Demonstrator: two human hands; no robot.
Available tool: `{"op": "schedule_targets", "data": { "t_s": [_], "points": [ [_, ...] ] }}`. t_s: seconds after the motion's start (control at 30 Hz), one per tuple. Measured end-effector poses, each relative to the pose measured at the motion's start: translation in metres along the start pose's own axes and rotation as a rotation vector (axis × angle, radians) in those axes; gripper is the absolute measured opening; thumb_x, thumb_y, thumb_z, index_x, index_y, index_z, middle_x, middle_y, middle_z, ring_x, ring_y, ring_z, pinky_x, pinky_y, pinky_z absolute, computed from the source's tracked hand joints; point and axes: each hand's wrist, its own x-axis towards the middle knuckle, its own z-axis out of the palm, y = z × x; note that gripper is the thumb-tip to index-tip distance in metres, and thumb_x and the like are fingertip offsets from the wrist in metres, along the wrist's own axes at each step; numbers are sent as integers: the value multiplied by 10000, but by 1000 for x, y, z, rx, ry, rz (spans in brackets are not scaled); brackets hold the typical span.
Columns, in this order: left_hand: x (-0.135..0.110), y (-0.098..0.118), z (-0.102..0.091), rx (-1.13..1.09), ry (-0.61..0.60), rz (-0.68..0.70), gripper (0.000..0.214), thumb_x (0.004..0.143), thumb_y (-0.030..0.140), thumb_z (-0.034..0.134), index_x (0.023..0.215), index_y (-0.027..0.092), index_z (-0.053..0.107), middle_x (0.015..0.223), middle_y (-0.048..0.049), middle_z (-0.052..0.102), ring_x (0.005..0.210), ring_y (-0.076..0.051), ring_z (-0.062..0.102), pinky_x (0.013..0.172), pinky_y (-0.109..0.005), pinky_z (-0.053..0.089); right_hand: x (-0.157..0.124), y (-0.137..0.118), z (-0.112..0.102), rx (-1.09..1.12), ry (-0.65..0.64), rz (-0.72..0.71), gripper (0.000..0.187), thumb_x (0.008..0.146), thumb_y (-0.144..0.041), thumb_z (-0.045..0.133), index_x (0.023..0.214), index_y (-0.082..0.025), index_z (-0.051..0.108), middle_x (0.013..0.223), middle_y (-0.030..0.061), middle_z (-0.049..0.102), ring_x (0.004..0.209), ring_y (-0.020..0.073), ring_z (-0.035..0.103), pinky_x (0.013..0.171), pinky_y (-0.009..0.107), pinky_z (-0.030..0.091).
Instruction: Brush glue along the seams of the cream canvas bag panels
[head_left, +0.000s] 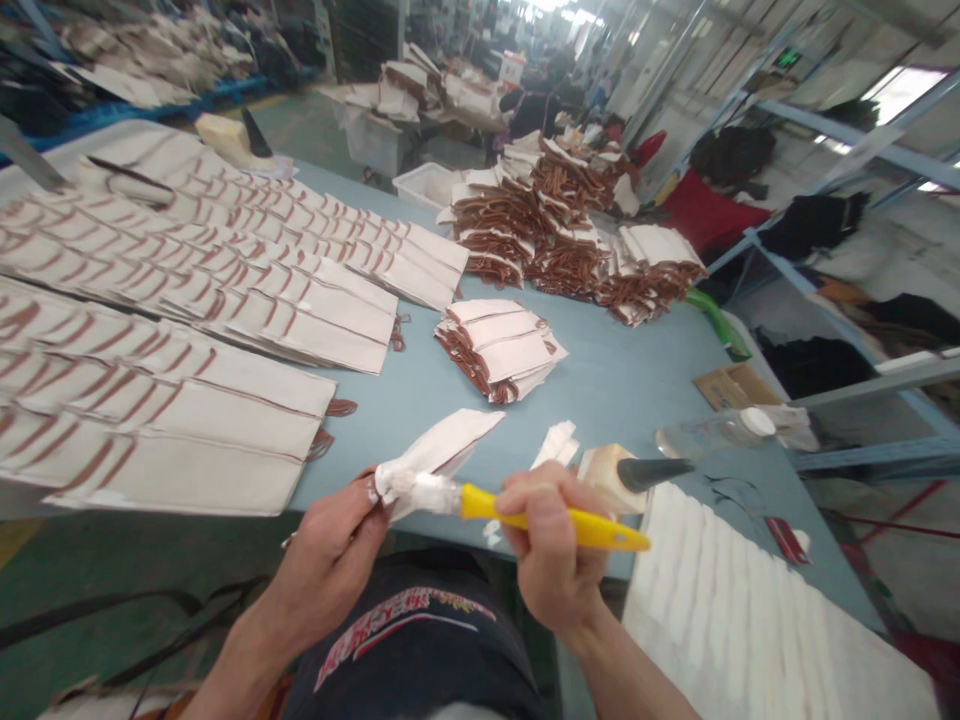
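Observation:
My right hand (559, 535) is closed around the yellow handle of a paintbrush (525, 508). Its bristle end, coated in thick white paste, presses on the near end of a white fabric piece (442, 447). Pinched in my left hand (337, 530) is that same near end, at the table's front edge; white smears show on the fingers. Beyond it sits a small stack of white pieces with brown edges (499, 345). Right of the brush, an off-white block-shaped container with a dark tapered handle (656, 472) stands near narrow white scraps (556, 440).
Overlapping rows of white pieces with brown strips (187, 430) cover the table's left side. A tall heap of brown-edged pieces (540, 220) stands at the back. A clear bottle (712, 432), eyeglasses (731, 490) and layered white strips (750, 600) occupy the right. Shelving (832, 300) stands beyond.

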Motion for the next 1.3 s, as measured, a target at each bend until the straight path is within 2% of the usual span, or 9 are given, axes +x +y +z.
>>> {"op": "schedule_targets", "data": {
  "t_s": [0.1,0.23,0.37,0.53,0.67,0.8,0.93,1.17,1.3],
  "points": [
    [-3,-3,0,-13,-14,-34,252,1025,238,513,912,220,737,800,-42,754,713,-208,716,687,-254,547,8,8,5,278,141,285,473,1071,-523,531,721,-216,614,537,-81,411,386,62,315,352,179,258],
    [-4,-2,0,-15,-30,-47,285,1026,242,503,920,203,765,921,-78,800,785,-223,726,768,-273,576,21,18,13,392,6,501,496,942,-627,660,683,-211,582,503,-107,331,407,49,243,375,172,224],
    [-2,2,1,-32,-39,-42,291,1040,232,504,969,183,782,958,-78,805,838,-217,735,817,-259,573,29,20,14,433,110,552,495,877,-644,702,665,-214,576,473,-125,281,414,43,207,399,174,206],
    [1,7,2,-23,25,-25,272,1014,214,527,903,178,773,784,-29,740,686,-180,679,711,-227,547,36,20,19,468,53,576,486,837,-649,729,672,-212,595,447,-127,283,405,46,227,401,181,195],
    [0,8,1,-35,50,-46,292,998,223,519,876,175,780,765,-26,727,665,-180,671,687,-235,537,41,31,20,390,112,598,529,816,-699,722,657,-218,572,440,-128,277,391,46,225,387,188,167],
    [-1,6,-3,-85,21,-208,297,993,300,530,917,173,788,741,-17,701,696,-201,678,670,-248,518,39,30,20,344,136,523,527,874,-692,690,671,-218,576,430,-119,309,377,58,263,379,194,189],
    [4,6,-7,-173,-53,-353,304,972,393,556,953,170,762,786,-24,701,766,-225,669,752,-275,541,33,19,17,231,157,276,502,983,-613,636,690,-206,633,438,-85,423,376,73,355,390,206,265],
    [11,6,0,-98,-153,-260,316,1035,383,469,855,200,654,728,-1,666,638,-182,586,607,-273,432,16,2,9,56,-95,-18,426,1069,-487,583,784,-201,719,551,-49,534,440,82,446,433,228,330],
    [11,4,-1,-113,-159,-230,285,1017,371,513,825,200,637,740,-10,672,660,-177,584,627,-269,435,23,0,17,228,31,74,474,1068,-539,567,744,-209,671,496,-79,457,383,69,357,373,205,257]
  ]
}}
